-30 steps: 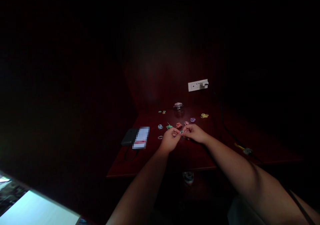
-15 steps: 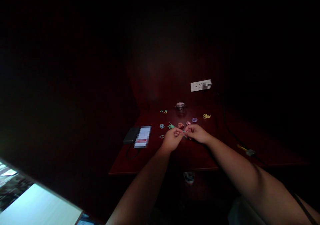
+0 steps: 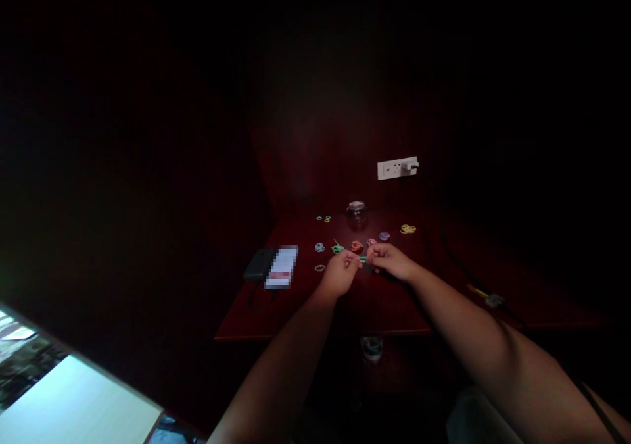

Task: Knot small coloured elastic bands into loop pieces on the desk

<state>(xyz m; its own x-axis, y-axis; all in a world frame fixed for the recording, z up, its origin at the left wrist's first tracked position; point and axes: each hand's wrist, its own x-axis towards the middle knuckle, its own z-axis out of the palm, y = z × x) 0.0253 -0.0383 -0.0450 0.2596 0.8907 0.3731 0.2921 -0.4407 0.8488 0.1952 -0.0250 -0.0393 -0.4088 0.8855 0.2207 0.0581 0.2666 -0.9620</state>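
My left hand (image 3: 340,271) and my right hand (image 3: 390,262) meet over a dark red table (image 3: 296,312), both pinching a small green ring or band (image 3: 363,259) stretched between their fingertips. Small coloured rings lie scattered just beyond the hands: a green one (image 3: 337,248), an orange one (image 3: 357,246), a purple one (image 3: 384,236), a yellow cluster (image 3: 407,229), a blue one (image 3: 320,247) and a pale one (image 3: 320,268). The scene is very dim, so finer detail is lost.
A small clear jar (image 3: 355,214) stands at the back of the table. A dark phone-like device (image 3: 259,264) and a white packet (image 3: 280,268) lie at the left. A wall socket (image 3: 397,167) with a plug sits behind; a cable (image 3: 456,260) runs along the right.
The hands have drawn slightly apart, stretching the green piece between them. The view shifted a little to the left.
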